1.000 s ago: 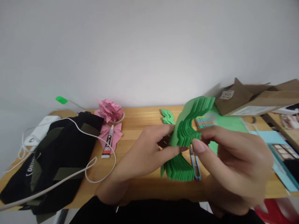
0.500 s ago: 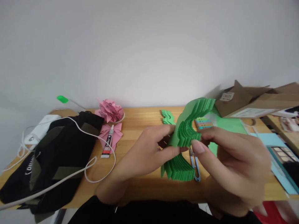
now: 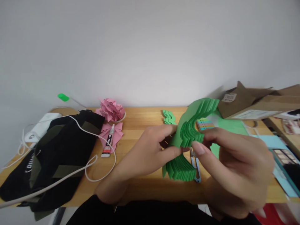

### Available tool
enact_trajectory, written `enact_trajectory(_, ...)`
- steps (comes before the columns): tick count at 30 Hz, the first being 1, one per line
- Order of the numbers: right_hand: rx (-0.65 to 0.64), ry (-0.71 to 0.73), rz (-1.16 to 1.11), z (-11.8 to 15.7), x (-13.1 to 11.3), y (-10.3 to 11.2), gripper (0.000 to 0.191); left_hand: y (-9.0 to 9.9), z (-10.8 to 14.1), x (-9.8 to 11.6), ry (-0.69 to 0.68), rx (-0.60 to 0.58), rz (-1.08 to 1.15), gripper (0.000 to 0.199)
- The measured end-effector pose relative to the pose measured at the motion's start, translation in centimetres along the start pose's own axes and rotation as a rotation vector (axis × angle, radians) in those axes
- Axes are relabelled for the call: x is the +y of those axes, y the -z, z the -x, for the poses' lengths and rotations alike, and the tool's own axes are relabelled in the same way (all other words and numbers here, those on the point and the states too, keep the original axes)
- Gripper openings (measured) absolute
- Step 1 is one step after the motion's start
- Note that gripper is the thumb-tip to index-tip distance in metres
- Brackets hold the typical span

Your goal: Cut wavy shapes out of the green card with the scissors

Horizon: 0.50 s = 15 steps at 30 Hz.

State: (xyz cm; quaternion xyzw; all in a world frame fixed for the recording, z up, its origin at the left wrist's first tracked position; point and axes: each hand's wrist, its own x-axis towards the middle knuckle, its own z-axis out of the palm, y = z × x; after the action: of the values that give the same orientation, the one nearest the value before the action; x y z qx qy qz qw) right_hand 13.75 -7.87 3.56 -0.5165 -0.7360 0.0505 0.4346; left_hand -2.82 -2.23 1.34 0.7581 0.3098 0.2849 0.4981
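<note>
A thick bundle of green cut paper (image 3: 185, 125), its many layers curved and fanned, is raised over the table in front of me. My left hand (image 3: 154, 147) grips it at the middle from the left, thumb in front and fingers behind. At its right edge, my right hand (image 3: 236, 165) pinches the layers between thumb and forefinger; the exact contact is partly hidden. Below the bundle lies a pair of blue-handled thread snips (image 3: 196, 167), partly covered. Behind it rest smaller green paper cutouts (image 3: 169, 117).
Pink folded-paper flowers (image 3: 111, 110) and a glue tube (image 3: 108, 142) lie left of centre. A black bag (image 3: 67, 156) with a white cable (image 3: 53, 184) covers the left side. To the right are green sheets (image 3: 231, 124), a cardboard box (image 3: 253, 101) and a palette (image 3: 282, 156).
The bundle has shifted very slightly to the right along with my right hand. Both hands keep the same grip.
</note>
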Motion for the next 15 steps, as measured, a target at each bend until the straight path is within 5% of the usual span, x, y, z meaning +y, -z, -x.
enact_trajectory(15,-0.021,0.024,0.066,-0.13,-0.15,0.13,0.021,-0.03,0.0,-0.08,0.023,-0.006,-0.012,0.021)
